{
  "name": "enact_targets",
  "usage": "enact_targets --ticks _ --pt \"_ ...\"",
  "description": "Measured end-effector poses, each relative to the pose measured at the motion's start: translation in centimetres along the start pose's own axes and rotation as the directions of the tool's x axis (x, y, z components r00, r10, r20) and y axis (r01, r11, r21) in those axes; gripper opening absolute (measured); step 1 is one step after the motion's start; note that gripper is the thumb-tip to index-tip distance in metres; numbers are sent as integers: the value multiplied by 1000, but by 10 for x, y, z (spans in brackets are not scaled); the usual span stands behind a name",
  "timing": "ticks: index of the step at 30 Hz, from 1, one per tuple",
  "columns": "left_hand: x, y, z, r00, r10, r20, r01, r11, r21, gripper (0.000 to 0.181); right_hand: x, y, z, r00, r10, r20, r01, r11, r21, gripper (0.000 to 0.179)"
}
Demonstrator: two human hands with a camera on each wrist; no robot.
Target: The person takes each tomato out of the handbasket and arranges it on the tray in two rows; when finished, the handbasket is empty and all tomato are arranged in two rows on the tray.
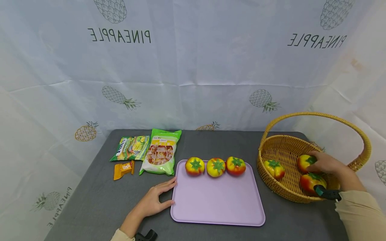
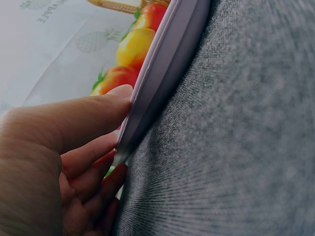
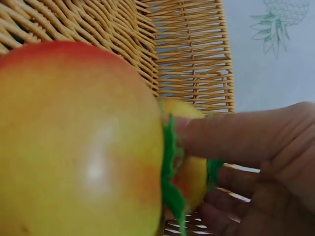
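Note:
My right hand reaches into a wicker basket at the right and grips a red-and-yellow persimmon with a green leafy cap. In the right wrist view the thumb lies against that persimmon, partly hidden behind a nearer persimmon. Two other persimmons lie in the basket, one at its left side and one below my hand. My left hand touches the left edge of a lilac tray, thumb and fingertips at the rim. Three persimmons stand in a row along the tray's far side.
Left of the tray lie a green-and-white food bag, a green packet and a small orange packet on the grey table. The basket's tall handle arches over it. A pineapple-print curtain hangs behind.

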State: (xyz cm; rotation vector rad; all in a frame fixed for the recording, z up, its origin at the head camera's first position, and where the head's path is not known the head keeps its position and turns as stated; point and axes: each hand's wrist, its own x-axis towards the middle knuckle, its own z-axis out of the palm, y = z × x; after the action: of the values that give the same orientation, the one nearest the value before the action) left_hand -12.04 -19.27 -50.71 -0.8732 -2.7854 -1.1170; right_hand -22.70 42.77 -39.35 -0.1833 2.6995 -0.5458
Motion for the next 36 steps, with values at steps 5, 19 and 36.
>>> enact_targets --ticks 5,19,36 --pt "0 0 1 1000 6 -4 -6 1000 1 59 -2 -5 3 999 -15 -52 16 1000 14 81" --pt "0 0 0 1000 -22 7 22 999 -26 60 -7 -46 -4 967 -161 -197 170 985 32 82" --pt "0 -1 0 1000 -25 12 25 999 -29 60 -33 -102 19 860 -301 -413 326 945 -11 74"
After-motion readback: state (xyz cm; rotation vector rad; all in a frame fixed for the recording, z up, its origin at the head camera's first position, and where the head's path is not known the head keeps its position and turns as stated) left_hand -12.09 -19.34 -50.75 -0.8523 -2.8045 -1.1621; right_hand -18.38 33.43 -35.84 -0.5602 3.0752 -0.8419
